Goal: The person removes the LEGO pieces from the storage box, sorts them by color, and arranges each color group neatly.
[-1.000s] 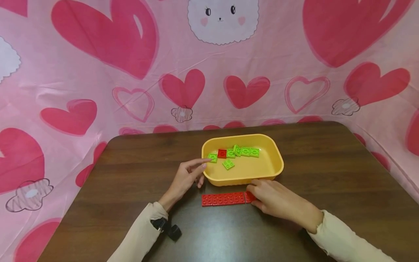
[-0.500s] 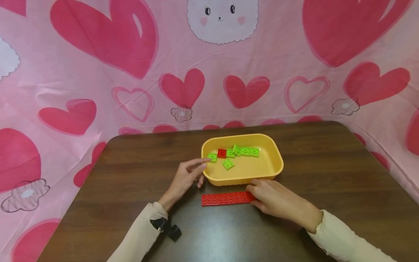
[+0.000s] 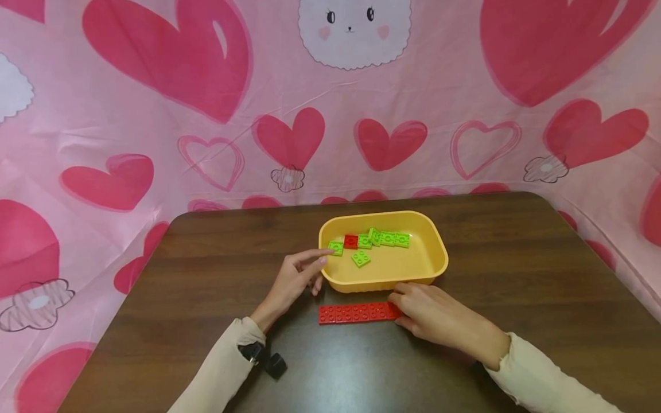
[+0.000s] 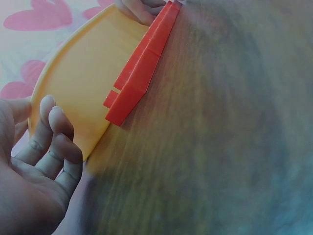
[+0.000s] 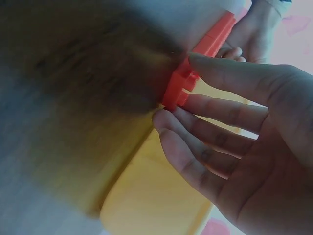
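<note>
A straight row of red toy building bricks (image 3: 353, 313) lies on the table in front of the yellow tray. My right hand (image 3: 428, 312) holds the red brick (image 5: 177, 89) at the row's right end, thumb on the near side and fingers on the far side. That brick sits flush against its neighbour and is partly hidden by my fingers in the head view. My left hand (image 3: 295, 277) is at the tray's left front corner, fingers loosely bent and holding nothing. Its index fingertip reaches over the rim, overlapping a green brick (image 3: 335, 248) in the head view.
Inside the yellow tray (image 3: 439, 252) lie several green bricks (image 3: 388, 238) and one red brick (image 3: 350, 241), some with their undersides up. The dark wooden table (image 3: 232, 241) ends at a pink heart-patterned cloth (image 3: 341, 92) behind it.
My right hand has slid the end red brick slightly left, closing the narrow gap between it and the row. My left hand has stayed in place.
</note>
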Available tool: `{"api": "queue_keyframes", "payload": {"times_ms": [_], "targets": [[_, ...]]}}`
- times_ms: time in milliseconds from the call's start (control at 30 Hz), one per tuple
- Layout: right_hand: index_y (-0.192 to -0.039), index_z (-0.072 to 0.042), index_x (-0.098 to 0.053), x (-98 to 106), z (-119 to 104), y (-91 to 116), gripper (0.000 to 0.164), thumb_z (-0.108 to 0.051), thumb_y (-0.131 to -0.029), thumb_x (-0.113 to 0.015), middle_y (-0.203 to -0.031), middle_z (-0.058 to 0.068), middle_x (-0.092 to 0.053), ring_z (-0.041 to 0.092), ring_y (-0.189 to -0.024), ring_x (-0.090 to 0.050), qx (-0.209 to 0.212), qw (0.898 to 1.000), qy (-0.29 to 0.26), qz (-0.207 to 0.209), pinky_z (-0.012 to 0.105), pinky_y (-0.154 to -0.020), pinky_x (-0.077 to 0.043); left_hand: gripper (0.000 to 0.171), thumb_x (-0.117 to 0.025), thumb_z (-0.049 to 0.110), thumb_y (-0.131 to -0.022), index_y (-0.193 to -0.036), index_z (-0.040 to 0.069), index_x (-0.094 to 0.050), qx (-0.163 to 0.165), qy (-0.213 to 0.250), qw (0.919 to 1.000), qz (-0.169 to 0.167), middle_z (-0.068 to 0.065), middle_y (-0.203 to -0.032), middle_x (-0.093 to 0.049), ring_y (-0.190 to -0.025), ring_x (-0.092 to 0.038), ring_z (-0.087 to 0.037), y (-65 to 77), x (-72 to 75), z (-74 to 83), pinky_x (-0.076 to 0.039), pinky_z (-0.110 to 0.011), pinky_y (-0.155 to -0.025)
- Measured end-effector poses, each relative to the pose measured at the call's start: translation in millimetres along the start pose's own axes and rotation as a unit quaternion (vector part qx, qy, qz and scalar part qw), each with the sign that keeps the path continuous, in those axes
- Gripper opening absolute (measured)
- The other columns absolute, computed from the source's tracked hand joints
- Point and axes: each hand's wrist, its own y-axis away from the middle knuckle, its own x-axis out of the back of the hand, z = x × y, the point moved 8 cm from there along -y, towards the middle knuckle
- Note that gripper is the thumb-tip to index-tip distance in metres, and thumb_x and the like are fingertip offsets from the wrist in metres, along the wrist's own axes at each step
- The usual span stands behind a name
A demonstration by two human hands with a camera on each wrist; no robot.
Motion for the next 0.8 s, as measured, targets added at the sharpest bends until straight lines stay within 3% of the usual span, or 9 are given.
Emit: {"api": "queue_keyframes", "payload": {"times_ms": [233,400,567,800], "targets": [[-0.089,-0.013,-0.066,19.1,-8.5,0.5,0.020,-0.016,-0.079,-0.084,-0.080,-0.006,-0.055,0.009,-0.071,-0.051,0.007,1.000,0.007,0.020,0.027,-0.061,-0.048,0.033,-0.061,0.016,-0.100,-0.129,-0.001,-0.064,-0.001,-0.007,1.0000,-0.002,-0.018,-0.061,-0.056,-0.048,-0.052,-0.019,-0.7,0.2,-1.0,-0.049,-0.025,-0.049],[-0.096,-0.011,-0.070,40.8,-12.7,-5.0,0.018,-0.016,-0.083,-0.081,-0.085,-0.004,-0.063,0.010,-0.075,-0.056,0.022,0.997,-0.016,0.066,0.030,-0.068,-0.054,0.031,-0.060,0.013,-0.101,-0.128,0.000,-0.065,-0.004,-0.008,1.0000,0.003,-0.022,-0.060,-0.055,-0.047,-0.052,-0.020,1.2,3.2,-0.2,-0.048,-0.026,-0.048],[-0.099,-0.009,-0.073,60.1,-6.6,-19.3,0.021,-0.014,-0.082,-0.082,-0.091,0.000,-0.069,0.012,-0.079,-0.063,0.028,0.992,-0.032,0.117,0.030,-0.073,-0.057,0.032,-0.060,0.016,-0.101,-0.128,0.000,-0.065,-0.008,-0.007,0.9999,-0.001,-0.019,-0.061,-0.056,-0.048,-0.052,-0.019,0.6,3.1,-0.1,-0.048,-0.026,-0.049],[-0.106,-0.007,-0.074,60.2,14.7,-49.5,0.026,-0.016,-0.083,-0.081,-0.097,0.005,-0.073,0.018,-0.083,-0.068,-0.009,0.993,-0.052,0.110,0.035,-0.076,-0.058,0.032,-0.060,0.015,-0.101,-0.129,0.000,-0.064,-0.007,0.003,1.0000,-0.005,-0.016,-0.061,-0.056,-0.049,-0.052,-0.018,-0.3,0.6,1.2,-0.048,-0.025,-0.049]]}}
